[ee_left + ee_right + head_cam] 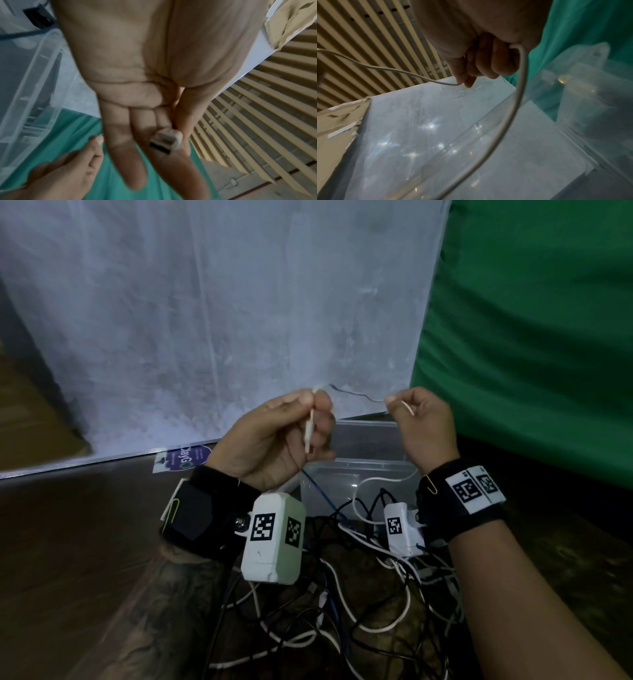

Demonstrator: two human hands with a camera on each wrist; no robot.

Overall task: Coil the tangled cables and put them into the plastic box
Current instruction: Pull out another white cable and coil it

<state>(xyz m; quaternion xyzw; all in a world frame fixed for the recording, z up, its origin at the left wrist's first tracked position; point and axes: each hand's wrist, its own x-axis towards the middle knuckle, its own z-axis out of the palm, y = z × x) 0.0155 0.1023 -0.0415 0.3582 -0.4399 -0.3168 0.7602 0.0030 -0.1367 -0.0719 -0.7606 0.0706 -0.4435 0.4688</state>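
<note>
Tangled black, white and blue cables (359, 583) lie heaped on the dark wooden surface (68, 542) closest to the viewer, below both wrists. From that heap one thin white cable (380, 481) rises to the hands, which hold it raised above the clear plastic storage box (363, 446); judging by this, a single cable is being drawn free and stretched for coiling, over the box so the finished coil can drop in. The left hand (274, 440) has its grip pinching the cable's white plug end (310, 433) between thumb and fingers. The right hand (423, 422) has its grip curled round the cable, thumb and forefinger pinching the short span that runs between the hands. Only the left wrist view shows the plug to be a white USB connector with a dark slot (165, 142). Only the right wrist view shows the cable leaving the fist in a wide loop (513, 108) beside the box wall. Behind stand a pale frosted panel (205, 320) and green cloth (531, 320).
</note>
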